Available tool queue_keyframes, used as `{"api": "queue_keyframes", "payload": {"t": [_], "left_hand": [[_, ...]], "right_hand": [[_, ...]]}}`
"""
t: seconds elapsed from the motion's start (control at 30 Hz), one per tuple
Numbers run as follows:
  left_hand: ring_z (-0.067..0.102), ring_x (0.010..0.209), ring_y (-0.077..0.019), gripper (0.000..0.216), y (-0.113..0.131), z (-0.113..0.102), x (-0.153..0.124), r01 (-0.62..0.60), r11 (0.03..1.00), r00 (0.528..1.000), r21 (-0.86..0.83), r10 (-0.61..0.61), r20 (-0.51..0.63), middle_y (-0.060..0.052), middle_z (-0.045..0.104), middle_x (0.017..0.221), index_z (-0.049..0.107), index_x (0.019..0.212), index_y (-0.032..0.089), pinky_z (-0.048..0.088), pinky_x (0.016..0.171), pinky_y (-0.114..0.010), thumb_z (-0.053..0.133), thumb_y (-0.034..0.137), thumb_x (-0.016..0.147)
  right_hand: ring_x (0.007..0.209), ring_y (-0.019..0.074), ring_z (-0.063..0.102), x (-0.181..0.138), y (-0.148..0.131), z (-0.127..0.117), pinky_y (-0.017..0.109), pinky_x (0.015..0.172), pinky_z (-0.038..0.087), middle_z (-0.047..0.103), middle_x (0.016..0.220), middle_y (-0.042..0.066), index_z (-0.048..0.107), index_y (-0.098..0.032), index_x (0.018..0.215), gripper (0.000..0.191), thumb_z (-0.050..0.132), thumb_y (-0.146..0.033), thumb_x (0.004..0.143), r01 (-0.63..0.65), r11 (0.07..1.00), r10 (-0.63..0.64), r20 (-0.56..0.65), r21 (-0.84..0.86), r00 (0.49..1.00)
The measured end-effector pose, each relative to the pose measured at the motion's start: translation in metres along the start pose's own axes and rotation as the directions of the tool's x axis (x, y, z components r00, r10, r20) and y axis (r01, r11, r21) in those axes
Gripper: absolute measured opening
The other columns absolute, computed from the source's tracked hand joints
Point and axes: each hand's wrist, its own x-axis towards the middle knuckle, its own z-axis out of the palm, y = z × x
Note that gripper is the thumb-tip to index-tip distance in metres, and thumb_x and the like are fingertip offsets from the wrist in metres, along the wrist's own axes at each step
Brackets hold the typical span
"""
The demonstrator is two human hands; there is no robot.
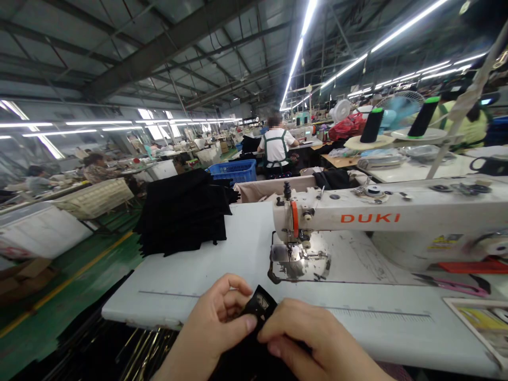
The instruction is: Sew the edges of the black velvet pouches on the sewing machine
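My left hand (216,320) and my right hand (313,341) meet at the near edge of the white sewing table (190,275). Both pinch a small piece of black fabric (260,306) with a little label on it, held between thumbs and fingers. More black cloth hangs below my hands. The white DUKI sewing machine (397,219) stands just beyond, its needle and presser foot (296,254) above the metal plate, a short way ahead of the fabric.
A tall stack of black fabric pieces (184,211) lies on the table's far left. Pink-handled scissors (456,286) rest at the right. Black thread cones (372,126) stand behind the machine. A blue basket (234,170) and a seated person (275,148) are farther back.
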Motion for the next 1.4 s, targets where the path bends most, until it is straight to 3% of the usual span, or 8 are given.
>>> {"api": "queue_keyframes", "payload": {"t": [0.13,0.3,0.43,0.7,0.83,1.07,1.23,1.4], "left_hand": [[0.064,0.075,-0.0175,0.041,0.009,-0.020,0.019,0.091,0.993,0.981,0.080,-0.103,0.165,-0.004,0.069,0.085,0.049,0.102,0.017,0.043,0.068,-0.027,0.075,0.028,0.072],[0.060,0.065,-0.0147,0.032,-0.006,-0.034,0.074,-0.004,0.838,0.966,0.546,-0.138,0.218,0.001,0.066,0.075,0.053,0.101,0.016,0.041,0.059,-0.024,0.066,0.018,0.072],[0.058,0.067,-0.0157,0.027,-0.038,-0.030,0.137,-0.090,0.704,0.993,0.704,0.011,0.116,0.002,0.060,0.071,0.056,0.097,0.015,0.044,0.063,-0.027,0.064,0.008,0.072],[0.057,0.108,-0.0250,0.021,-0.066,0.002,0.229,-0.263,0.456,0.939,0.850,0.323,0.117,-0.008,0.060,0.115,0.061,0.108,0.014,0.046,0.095,-0.047,0.062,0.028,0.092],[0.061,0.103,-0.0255,0.014,-0.075,0.015,0.221,-0.352,0.399,0.913,0.847,0.345,0.217,-0.011,0.066,0.106,0.066,0.103,0.015,0.049,0.093,-0.043,0.057,0.017,0.093],[0.051,0.125,-0.0242,0.039,-0.090,0.012,0.169,-0.500,0.309,0.849,0.809,0.357,0.389,-0.011,0.057,0.133,0.056,0.129,0.017,0.041,0.109,-0.048,0.050,0.006,0.092],[0.047,0.130,-0.0215,0.044,-0.091,0.009,0.164,-0.575,0.125,0.793,0.808,0.325,0.515,-0.009,0.054,0.139,0.045,0.139,0.017,0.038,0.113,-0.043,0.043,0.008,0.096],[0.045,0.131,-0.0233,0.044,-0.088,0.009,0.163,-0.580,0.088,0.798,0.809,0.260,0.544,-0.009,0.052,0.141,0.042,0.141,0.015,0.035,0.113,-0.043,0.039,0.007,0.097]], "right_hand": [[0.096,0.0116,0.064,-0.003,0.013,-0.001,0.020,0.082,0.052,0.065,0.113,0.005,0.061,-0.023,0.122,0.038,0.039,-0.008,0.095,0.211,0.977,-0.205,0.182,-0.017,0.962],[0.077,0.0182,0.059,0.004,0.049,0.014,0.029,0.067,0.051,0.066,0.090,0.005,0.060,-0.014,0.121,0.027,0.046,-0.019,0.098,0.443,0.717,-0.300,0.335,-0.538,0.893],[0.093,0.0203,0.058,0.022,0.092,0.022,0.033,0.079,0.049,0.066,0.100,0.007,0.064,-0.015,0.106,0.016,0.051,-0.018,0.097,0.412,0.634,-0.228,0.351,-0.655,0.908],[0.093,0.0213,0.063,0.038,0.157,-0.018,0.035,0.085,0.049,0.068,0.095,0.011,0.067,-0.012,0.090,0.014,0.054,-0.006,0.091,0.211,0.668,-0.067,0.224,-0.714,0.972],[0.100,0.0192,0.064,0.021,0.158,-0.038,0.034,0.090,0.050,0.070,0.099,0.010,0.067,-0.015,0.100,0.019,0.051,-0.008,0.093,0.190,0.710,-0.072,0.199,-0.678,0.977],[0.110,0.0190,0.061,0.000,0.157,-0.034,0.036,0.097,0.049,0.070,0.108,0.011,0.065,-0.013,0.111,0.027,0.049,-0.006,0.091,0.169,0.768,-0.117,0.123,-0.618,0.985],[0.106,0.0199,0.064,0.002,0.157,-0.032,0.037,0.093,0.052,0.071,0.103,0.011,0.065,-0.012,0.109,0.025,0.045,-0.008,0.094,0.194,0.773,-0.175,0.091,-0.603,0.980],[0.103,0.0196,0.065,0.003,0.152,-0.031,0.035,0.091,0.053,0.072,0.100,0.010,0.066,-0.014,0.107,0.025,0.044,-0.009,0.095,0.180,0.789,-0.155,0.093,-0.588,0.984]]}}
